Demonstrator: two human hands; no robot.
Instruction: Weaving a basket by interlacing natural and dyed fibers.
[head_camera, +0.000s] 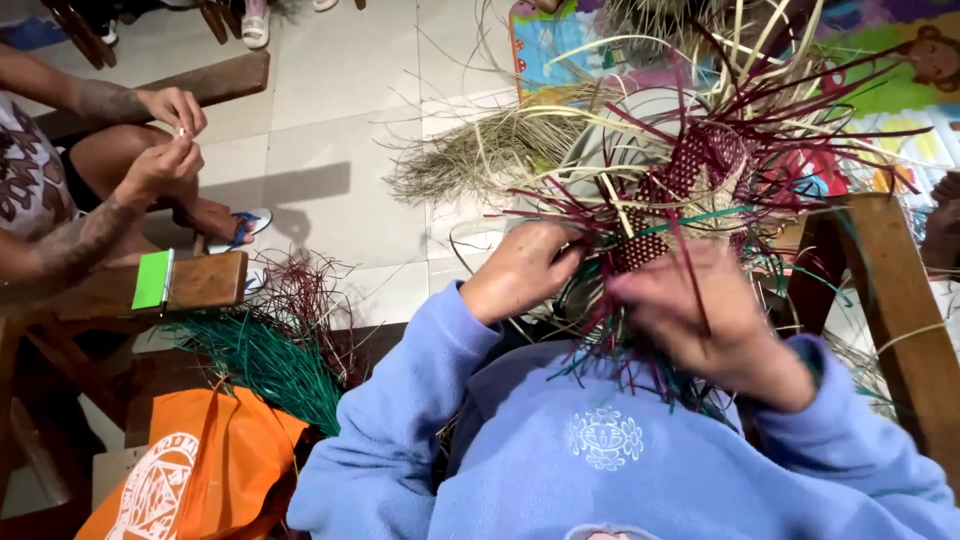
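Woven piece (690, 185), centre right — small maroon-and-straw patch plaited, many strands loose. Your left hand (520, 270) pinches its edge; your right hand (715, 320) — blurred, grip unclear.

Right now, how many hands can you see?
4. The left hand and right hand work the woven piece. Another person's two hands meet at the upper left. More may be hidden.

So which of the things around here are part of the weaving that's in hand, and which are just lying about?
In use:
left hand
right hand
half-woven maroon and straw piece
loose maroon strips

Lying about:
green strip bundle
orange bag
green pad on the wooden bench
pale straw bundle
colourful play mat
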